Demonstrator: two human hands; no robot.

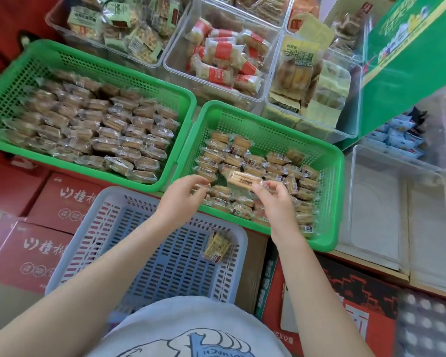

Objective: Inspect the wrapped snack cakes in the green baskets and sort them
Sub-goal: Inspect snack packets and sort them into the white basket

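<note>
Left green basket [49,51]: it sat at your far left, packed with wrapped snack cakes [93,127] in tidy rows (blurred, so I could not read the labels).
Grey basket [144,202]: this one stood nearest your body, holding a single wrapped cake [216,247] at its right side.
Left hand [183,194]: your fingers were curled at the near left edge of the right green basket, pinching clear film; I judged that to be the left end of the lifted cake's wrapper, though it was hard to tell it from the cakes beneath.
Held cake [243,179]: it was raised just above the pile, lying crosswise between your hands.
Right hand [274,199]: your thumb and fingers were closed in a pinch on the wrapper's right end.
Right green basket [330,161]: it held a looser heap of cakes, thinner toward the far wall.
Handling: the cake looked light and soft, the film slippery and crinkly, so you probably needed a gentle grip on the sealed ends rather than the middle, which might crush.
</note>
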